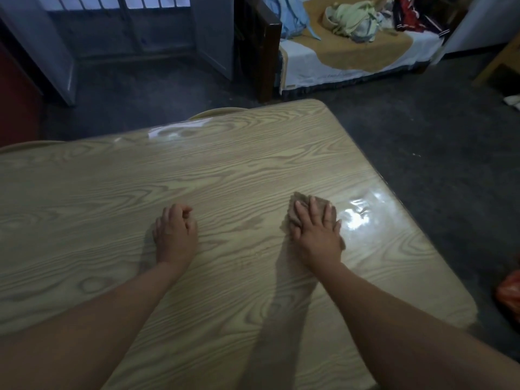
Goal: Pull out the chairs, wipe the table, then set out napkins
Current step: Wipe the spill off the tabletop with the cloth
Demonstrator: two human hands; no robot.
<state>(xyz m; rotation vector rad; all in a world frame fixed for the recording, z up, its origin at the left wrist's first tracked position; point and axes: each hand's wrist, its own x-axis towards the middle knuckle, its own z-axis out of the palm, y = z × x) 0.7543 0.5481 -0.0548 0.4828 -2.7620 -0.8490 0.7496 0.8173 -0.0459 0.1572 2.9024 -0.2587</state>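
Observation:
A light wood-grain table [213, 175] under a glossy clear cover fills most of the head view. My right hand [316, 233] lies flat, fingers spread, pressing a brown cloth [302, 202] onto the tabletop near its right side. My left hand [176, 230] rests on the table to the left of it, fingers curled and holding nothing. Two pale curved chair backs show past the far edge, one at the far middle [216, 111] and one at the far left [28, 144]. No napkins are in view.
Dark floor [422, 130] surrounds the table. A bed [351, 57] with heaped clothes stands at the back right beside a dark wooden post [264, 52]. Grey doors [132, 29] are at the back left. An orange object [509, 294] lies on the floor at the right.

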